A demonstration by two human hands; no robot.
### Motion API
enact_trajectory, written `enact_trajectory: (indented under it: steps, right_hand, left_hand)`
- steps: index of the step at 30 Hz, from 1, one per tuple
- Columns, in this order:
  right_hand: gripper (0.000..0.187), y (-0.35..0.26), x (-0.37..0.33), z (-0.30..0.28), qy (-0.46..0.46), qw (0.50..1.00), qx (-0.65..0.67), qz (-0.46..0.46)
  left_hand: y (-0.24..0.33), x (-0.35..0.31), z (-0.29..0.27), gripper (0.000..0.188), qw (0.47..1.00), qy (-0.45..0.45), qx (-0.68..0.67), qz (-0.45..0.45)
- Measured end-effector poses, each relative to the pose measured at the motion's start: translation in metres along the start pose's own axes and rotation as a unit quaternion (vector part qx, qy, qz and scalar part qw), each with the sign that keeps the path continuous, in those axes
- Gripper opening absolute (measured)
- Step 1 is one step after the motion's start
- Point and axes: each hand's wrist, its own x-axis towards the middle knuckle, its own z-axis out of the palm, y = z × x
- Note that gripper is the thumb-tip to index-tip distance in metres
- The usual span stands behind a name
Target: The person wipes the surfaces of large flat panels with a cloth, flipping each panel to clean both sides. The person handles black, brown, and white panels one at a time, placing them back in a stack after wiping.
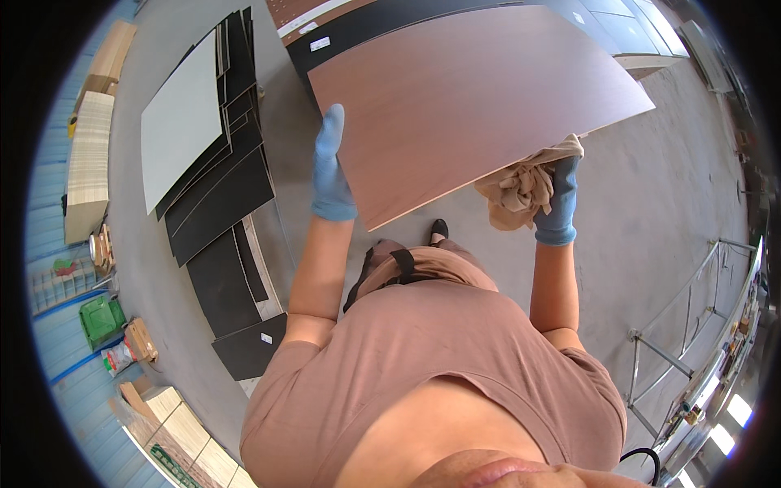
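Note:
A large reddish-brown flat panel (480, 98) slants in front of me, its near edge thin and pale. My left hand (332, 175), in a blue glove, grips the panel's left edge with the thumb along the outside; its other fingers are hidden under the board. In my right hand (560, 207), also blue-gloved, is a crumpled beige cloth (517, 191). That hand is closed on the cloth right at the panel's near edge, towards the right. Whether its fingers also bear the panel is hidden.
Behind the panel lies a dark board (358, 45) with a white label. Black sheets (220, 203) and a pale grey sheet (183, 122) are stacked on the left. A metal tube frame (663, 350) stands at right, a green bin (102, 320) far left. Concrete floor surrounds my feet.

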Motion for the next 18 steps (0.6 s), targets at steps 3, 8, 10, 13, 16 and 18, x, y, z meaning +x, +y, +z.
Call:
enact_trajectory:
  steps: [3, 8, 10, 13, 16, 18]
  right_hand:
    - [0.060, -0.007, 0.011, -0.007, 0.057, 0.992, 0.106, 0.025]
    - [0.042, -0.003, 0.031, -0.020, 0.100, 0.994, 0.039, 0.015]
    - [0.033, 0.001, 0.045, -0.028, 0.135, 0.990, 0.039, -0.006]
    - [0.024, 0.004, 0.066, -0.044, 0.168, 0.985, 0.021, -0.036]
    - [0.023, -0.002, 0.079, -0.062, 0.120, 0.993, 0.007, -0.009]
    - [0.022, -0.005, 0.085, -0.068, 0.073, 0.996, -0.046, -0.002]
  left_hand:
    - [-0.013, 0.027, 0.003, 0.053, 0.999, 0.007, 0.030, -0.008]
    - [-0.031, 0.047, 0.001, 0.051, 0.993, -0.002, 0.119, -0.024]
    - [-0.031, 0.051, -0.003, 0.052, 0.985, -0.016, 0.171, -0.026]
    - [-0.009, 0.070, -0.017, 0.058, 0.983, 0.040, 0.174, -0.041]
    - [0.028, 0.111, -0.037, 0.063, 0.974, -0.153, -0.073, -0.147]
    - [0.021, 0.134, -0.044, 0.062, 0.992, -0.057, 0.030, -0.105]
